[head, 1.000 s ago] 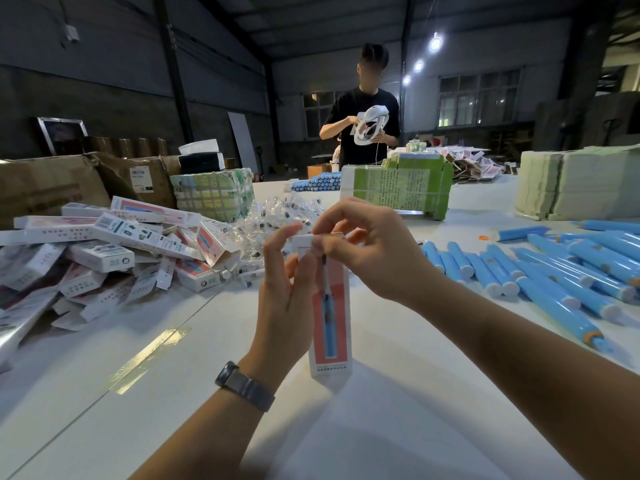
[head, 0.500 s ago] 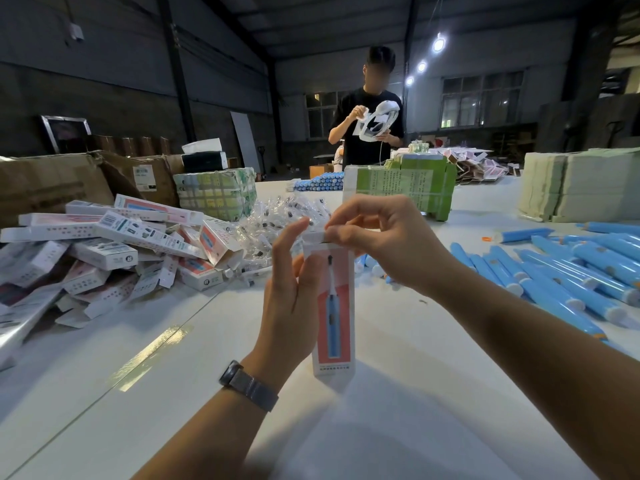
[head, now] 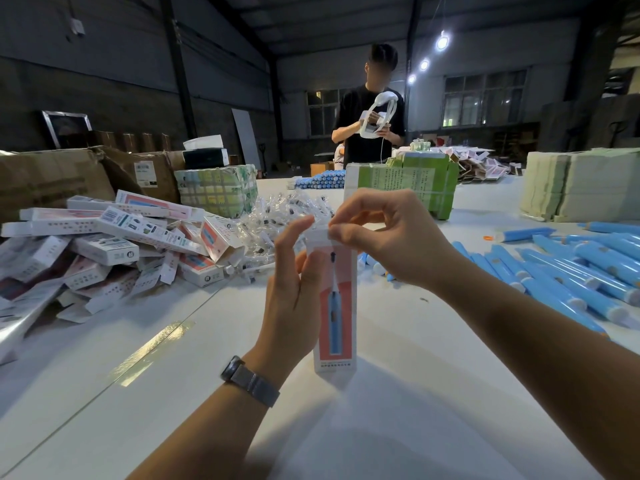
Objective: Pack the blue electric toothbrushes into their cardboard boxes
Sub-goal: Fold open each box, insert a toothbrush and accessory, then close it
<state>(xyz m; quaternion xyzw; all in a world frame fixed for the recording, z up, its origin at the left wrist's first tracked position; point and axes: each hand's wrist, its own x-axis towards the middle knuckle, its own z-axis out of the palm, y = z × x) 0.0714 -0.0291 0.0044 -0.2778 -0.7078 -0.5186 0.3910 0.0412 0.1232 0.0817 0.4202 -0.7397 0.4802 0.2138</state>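
Observation:
A tall white cardboard box (head: 337, 306) with a red panel and a printed blue toothbrush stands upright on the white table (head: 398, 393). My left hand (head: 294, 292) holds its left side, index finger raised beside the top. My right hand (head: 384, 237) pinches the white top flap of the box between thumb and index finger. What is inside the box is hidden. Many blue electric toothbrushes (head: 571, 271) lie in rows on the right. A pile of the same boxes (head: 114, 237) lies on the left.
Clear bagged brush heads (head: 277, 216) lie behind the box. A green-wrapped bundle (head: 405, 181) and another bundle (head: 218, 188) stand farther back, brown cartons (head: 52, 178) at far left, pale stacks (head: 581, 181) at far right. A person (head: 372, 112) stands across the table holding a white item.
The box stays upright in my left hand. My right hand's fingers have shifted at the top flap, now pinching it; the view has tilted slightly. The person opposite has moved the white item.

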